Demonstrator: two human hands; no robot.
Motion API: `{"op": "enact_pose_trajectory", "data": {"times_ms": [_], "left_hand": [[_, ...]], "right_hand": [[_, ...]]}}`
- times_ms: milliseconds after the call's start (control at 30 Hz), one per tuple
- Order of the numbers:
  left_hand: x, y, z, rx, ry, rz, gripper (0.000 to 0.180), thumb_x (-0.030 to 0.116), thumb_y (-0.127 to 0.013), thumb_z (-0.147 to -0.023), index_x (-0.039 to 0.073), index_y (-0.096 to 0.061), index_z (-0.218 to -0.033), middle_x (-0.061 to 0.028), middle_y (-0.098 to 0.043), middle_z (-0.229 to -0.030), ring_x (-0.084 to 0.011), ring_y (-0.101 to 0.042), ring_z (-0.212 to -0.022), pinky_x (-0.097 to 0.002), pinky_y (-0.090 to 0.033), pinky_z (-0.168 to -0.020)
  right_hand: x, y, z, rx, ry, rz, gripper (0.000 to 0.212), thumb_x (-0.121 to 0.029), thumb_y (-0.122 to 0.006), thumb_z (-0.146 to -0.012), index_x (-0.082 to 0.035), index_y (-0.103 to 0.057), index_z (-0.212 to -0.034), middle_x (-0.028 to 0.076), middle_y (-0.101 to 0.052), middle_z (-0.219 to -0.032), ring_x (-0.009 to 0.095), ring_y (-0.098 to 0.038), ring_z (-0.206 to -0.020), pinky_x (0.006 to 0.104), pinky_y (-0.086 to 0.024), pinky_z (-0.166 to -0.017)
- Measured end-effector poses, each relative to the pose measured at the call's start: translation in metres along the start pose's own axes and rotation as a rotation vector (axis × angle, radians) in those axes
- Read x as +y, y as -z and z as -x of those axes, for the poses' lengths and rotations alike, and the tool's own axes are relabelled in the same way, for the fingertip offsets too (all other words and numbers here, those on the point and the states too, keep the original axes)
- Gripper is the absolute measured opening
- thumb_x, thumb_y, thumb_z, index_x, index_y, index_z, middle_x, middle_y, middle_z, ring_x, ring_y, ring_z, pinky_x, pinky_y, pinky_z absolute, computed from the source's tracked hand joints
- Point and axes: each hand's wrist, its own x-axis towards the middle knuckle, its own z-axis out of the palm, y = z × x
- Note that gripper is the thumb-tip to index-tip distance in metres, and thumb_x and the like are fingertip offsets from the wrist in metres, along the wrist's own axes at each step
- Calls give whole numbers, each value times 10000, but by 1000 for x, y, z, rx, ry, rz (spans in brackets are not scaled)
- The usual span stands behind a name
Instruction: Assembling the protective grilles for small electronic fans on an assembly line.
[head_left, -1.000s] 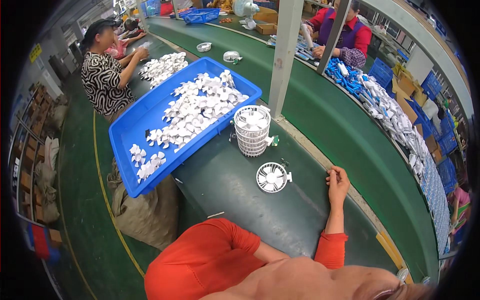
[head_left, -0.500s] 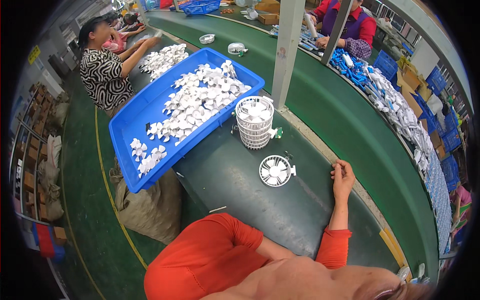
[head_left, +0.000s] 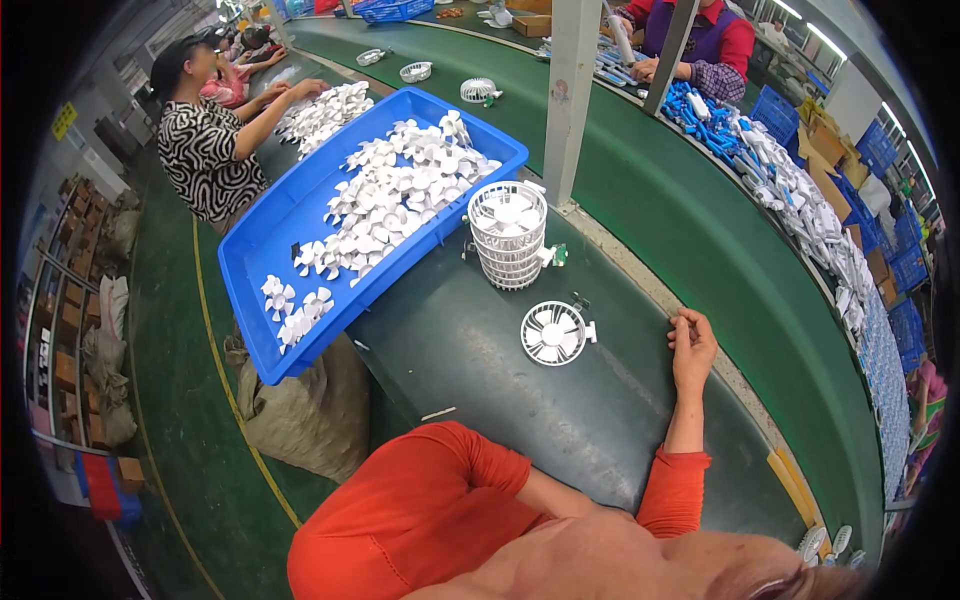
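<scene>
My right hand rests on its side at the right edge of the dark green work table, fingers loosely curled with a gap at the thumb, and nothing shows in it. My left forearm runs across the near edge, its hand hidden from sight. To the left of my right hand, a round white fan housing with a white blade wheel inside lies flat. Behind it stands a stack of similar white housings, the top one holding a blade wheel and a small green circuit board sticking out at the side.
A blue tray of white fan blades overhangs the table's left side. A grey post rises behind the stack. Along the right runs a green conveyor belt with housings at its far part. Co-workers sit at far left and far right.
The housings on the belt have shifted slightly, and another has come into sight farther back. The far-left co-worker's hands have moved to the blade pile. My right hand stays nearly still.
</scene>
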Motion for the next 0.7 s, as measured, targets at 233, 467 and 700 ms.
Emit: {"op": "enact_pose_trajectory", "data": {"times_ms": [233,467,700], "left_hand": [[3,-1,1,32,0,71,172,208,-650,-691,43,-645,-641,-174,-604,-635,-370,-597,-633,-464,-449,-523],[3,1,1,36,9,110,165,213,-648,-712,57,-664,-664,-166,-614,-644,-368,-602,-641,-461,-452,-524],[4,7,1,26,3,94,165,230,-655,-720,71,-677,-680,-152,-625,-658,-357,-607,-653,-462,-455,-534]], "right_hand": [[-2,-2,3,1,-9,-12,121,-104,-572,-926,-43,-622,-1018,20,-647,-842,68,-578,-669,206,-464,-582],[1,0,1,2,-10,6,127,-104,-567,-926,-41,-621,-1022,22,-649,-846,70,-578,-668,209,-467,-586],[1,0,-2,8,-5,13,133,-105,-567,-926,-35,-620,-1026,24,-652,-843,67,-580,-669,210,-470,-579]]}}
